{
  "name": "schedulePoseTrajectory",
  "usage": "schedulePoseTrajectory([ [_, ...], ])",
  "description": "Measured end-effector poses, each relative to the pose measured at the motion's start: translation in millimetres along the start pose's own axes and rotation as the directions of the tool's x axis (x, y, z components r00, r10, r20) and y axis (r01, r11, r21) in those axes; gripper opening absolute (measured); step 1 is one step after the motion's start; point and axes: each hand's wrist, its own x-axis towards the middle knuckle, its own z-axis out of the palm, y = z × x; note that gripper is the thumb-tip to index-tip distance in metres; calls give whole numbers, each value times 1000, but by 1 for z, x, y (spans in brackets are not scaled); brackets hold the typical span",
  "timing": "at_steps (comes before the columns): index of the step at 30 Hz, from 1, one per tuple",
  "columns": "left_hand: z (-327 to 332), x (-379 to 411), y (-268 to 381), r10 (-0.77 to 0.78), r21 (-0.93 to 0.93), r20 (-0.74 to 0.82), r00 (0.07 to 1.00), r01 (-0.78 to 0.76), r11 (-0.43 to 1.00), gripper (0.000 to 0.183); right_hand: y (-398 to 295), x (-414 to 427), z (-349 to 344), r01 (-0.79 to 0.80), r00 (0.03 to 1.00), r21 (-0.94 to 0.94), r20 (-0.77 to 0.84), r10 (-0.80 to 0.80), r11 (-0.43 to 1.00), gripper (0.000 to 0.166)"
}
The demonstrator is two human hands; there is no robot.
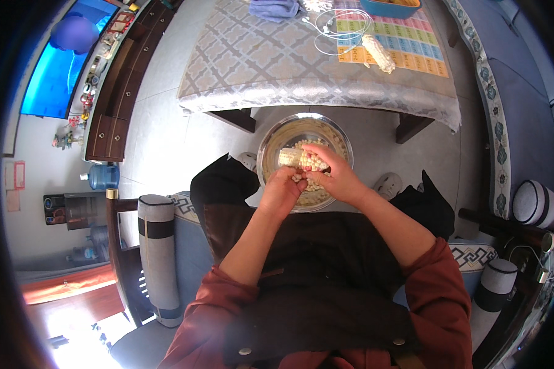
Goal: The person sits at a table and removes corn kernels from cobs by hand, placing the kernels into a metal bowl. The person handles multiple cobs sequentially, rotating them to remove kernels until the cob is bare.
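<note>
A partly shelled corn cob lies across both hands above a steel basin. Its left end is stripped bare; pale yellow kernels with a few reddish ones still cover the right part. My right hand grips the kernelled end, fingers over the top and thumb below. From beneath, my left hand holds the cob near its middle, its thumb close to the right thumb at the kernels. Loose corn kernels lie in the basin, partly hidden by the hands. The basin stands on the floor between my feet.
Ahead stands a table with a patterned cloth. On it are a stripped cob, white wired earphones, a coloured chart, a blue cloth and a blue container. A sofa flanks the right side.
</note>
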Motion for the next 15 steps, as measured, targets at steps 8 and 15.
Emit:
schedulePoseTrajectory([
  [8,-1,1,-1,32,83,64,997,-37,996,18,-2,2,-2,17,999,-27,31,-16,1000,50],
  [15,-7,2,-8,68,166,23,997,-71,983,17,-1,1,0,-10,1000,15,24,10,1000,50],
])
